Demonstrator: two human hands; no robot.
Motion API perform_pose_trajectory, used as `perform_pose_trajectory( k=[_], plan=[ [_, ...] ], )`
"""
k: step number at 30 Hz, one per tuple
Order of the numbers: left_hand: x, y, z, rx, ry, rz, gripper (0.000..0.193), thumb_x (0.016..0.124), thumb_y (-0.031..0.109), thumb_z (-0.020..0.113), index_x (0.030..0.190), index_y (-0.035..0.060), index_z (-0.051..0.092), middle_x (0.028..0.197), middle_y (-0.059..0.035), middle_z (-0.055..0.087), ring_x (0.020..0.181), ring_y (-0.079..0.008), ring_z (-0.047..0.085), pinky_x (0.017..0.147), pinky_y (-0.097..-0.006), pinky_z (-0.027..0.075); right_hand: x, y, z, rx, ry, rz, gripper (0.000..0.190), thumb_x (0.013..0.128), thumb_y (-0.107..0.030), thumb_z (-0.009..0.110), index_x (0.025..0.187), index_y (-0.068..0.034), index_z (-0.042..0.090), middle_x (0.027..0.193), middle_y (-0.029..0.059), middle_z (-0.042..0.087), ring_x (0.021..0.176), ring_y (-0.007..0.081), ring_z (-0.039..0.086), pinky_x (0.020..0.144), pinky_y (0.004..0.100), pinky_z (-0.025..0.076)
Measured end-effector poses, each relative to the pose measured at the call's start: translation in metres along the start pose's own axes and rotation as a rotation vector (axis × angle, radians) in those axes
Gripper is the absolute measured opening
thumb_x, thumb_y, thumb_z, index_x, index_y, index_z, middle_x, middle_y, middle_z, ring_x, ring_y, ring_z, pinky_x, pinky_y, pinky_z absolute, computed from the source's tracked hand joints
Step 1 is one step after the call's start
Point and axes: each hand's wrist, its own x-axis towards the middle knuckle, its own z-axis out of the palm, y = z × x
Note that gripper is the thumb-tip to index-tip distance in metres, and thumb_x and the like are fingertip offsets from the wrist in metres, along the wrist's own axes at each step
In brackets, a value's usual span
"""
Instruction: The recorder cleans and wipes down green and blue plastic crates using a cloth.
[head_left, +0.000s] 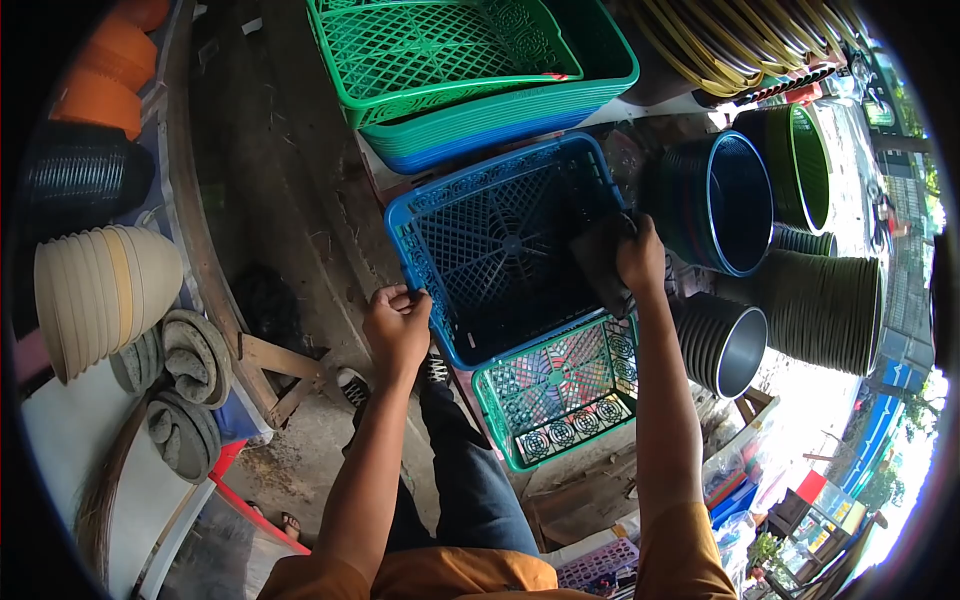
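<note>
A blue plastic basket (512, 244) with a lattice bottom lies tilted before me. My left hand (400, 322) has its fingers curled at the basket's near left rim. At the right end, my right hand (642, 255) grips a dark cloth (600, 262), which hangs into the basket; part of it lies in shadow. Beneath the near edge of the blue basket sits a green lattice basket (562, 382), partly covered. Beyond them rests a stack of blue and green plastic basins (495, 120) with a bright green basket (450, 52) inside the top one.
Blue buckets (739, 202), grey buckets (742, 352) and a green bucket (810, 169) lie on the right. Beige nested pots (105, 292) and stone mortars (196, 360) stand on the left table. A wooden brace (281, 356) juts near my feet. Another person's foot (291, 525) shows lower left.
</note>
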Motion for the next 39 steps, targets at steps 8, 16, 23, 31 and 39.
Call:
perform_pose_trajectory(
  k=[8,16,23,31,39],
  plan=[
    [-0.001,-0.011,-0.003,0.006,-0.006,0.061,0.019,0.083,0.008,0.069,0.093,-0.0045,0.059,0.083,-0.0105,0.069,0.072,-0.0158,0.066,0.066,-0.0289,0.052,-0.010,-0.018,-0.021,0.104,0.009,0.051,0.033,0.089,-0.019,0.056,0.118,-0.004,0.049,0.103,0.0322,0.063,0.099,0.0513,0.059,0.083,0.0535,0.047],
    [-0.033,0.001,-0.031,-0.224,-0.152,0.280,0.024,0.088,0.010,0.065,0.105,0.0015,0.050,0.089,-0.0054,0.053,0.077,-0.0120,0.052,0.071,-0.0317,0.045,-0.085,-0.038,-0.100,0.474,0.117,0.080,0.027,0.095,-0.009,0.053,0.119,0.002,0.053,0.104,0.0135,0.066,0.096,0.0198,0.063,0.085,0.0330,0.049],
    [-0.069,-0.006,-0.113,-0.313,-0.244,0.254,0.045,0.084,0.007,0.062,0.123,0.0042,0.039,0.117,-0.0067,0.045,0.104,-0.0141,0.044,0.093,-0.0315,0.037,-0.155,-0.051,-0.099,0.587,-0.099,0.140,0.025,0.095,-0.011,0.052,0.116,0.001,0.059,0.102,0.0089,0.065,0.096,0.0168,0.060,0.086,0.0313,0.047],
    [-0.083,-0.001,-0.215,-0.364,-0.091,0.184,0.088,0.067,-0.003,0.049,0.149,0.0050,0.015,0.140,-0.0143,0.037,0.122,-0.0239,0.045,0.104,-0.0386,0.037,-0.225,-0.133,-0.072,0.892,-0.146,0.150,0.041,0.089,-0.017,0.047,0.117,0.009,0.059,0.130,0.0226,0.057,0.123,0.0289,0.052,0.108,0.0372,0.035],
    [-0.110,0.001,-0.315,-0.531,-0.106,0.204,0.073,0.073,-0.006,0.047,0.145,-0.0041,0.031,0.133,-0.0124,0.049,0.117,-0.0191,0.051,0.102,-0.0314,0.039,-0.293,-0.257,-0.080,1.009,0.149,0.145,0.034,0.093,-0.009,0.047,0.122,0.006,0.060,0.128,0.0163,0.059,0.117,0.0261,0.056,0.103,0.0371,0.040]
  ],
)
